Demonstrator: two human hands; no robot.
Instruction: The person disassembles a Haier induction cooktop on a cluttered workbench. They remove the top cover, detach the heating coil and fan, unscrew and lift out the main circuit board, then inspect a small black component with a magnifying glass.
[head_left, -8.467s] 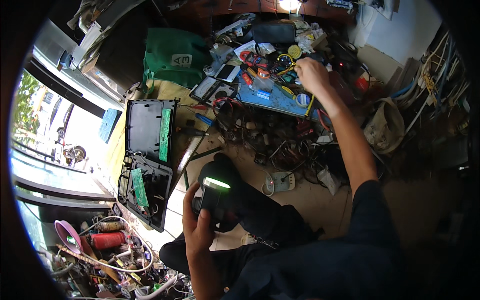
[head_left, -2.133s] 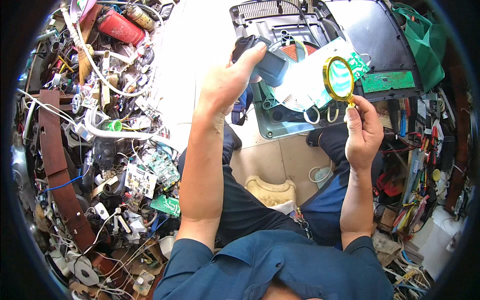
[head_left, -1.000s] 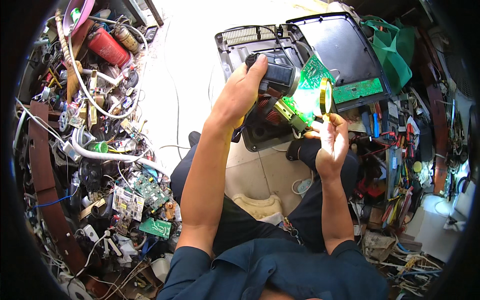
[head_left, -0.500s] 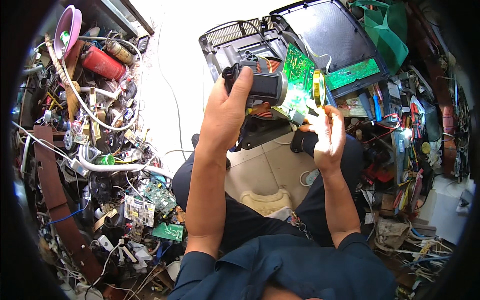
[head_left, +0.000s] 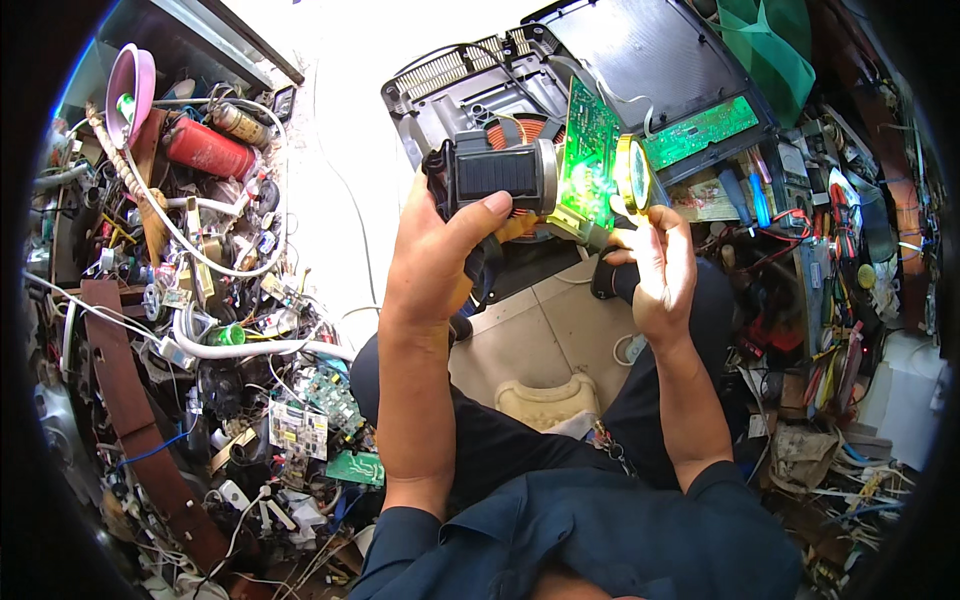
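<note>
Light from the black lamp (head_left: 495, 172) is probably best thrown across the board at a slant, since straight-on glare would bleach the fine traces. The left hand (head_left: 430, 245) is curled around the lamp's body, thumb laid over it; a steady wrist there would likely stop the beam wandering. Next to the right, the circuit board (head_left: 590, 130) calls for a firm tilt and careful handling by its edges. Beyond it, the right hand (head_left: 660, 270) is pinched nearly closed on the magnifier's handle; whether its fingertips also touch the board cannot be told. The magnifier (head_left: 633, 175) probably works best with its lens square to the eye and moved slowly.

As for looks, the lamp is boxy, with a dark ribbed panel and a silvery rim. The board stands tilted above the open casing (head_left: 450, 105), beside the copper coil (head_left: 535, 130), its face green and dotted with solder, bright to the point of washing out low down. The magnifier is round, gold-rimmed and turned partly edge-on.
</note>
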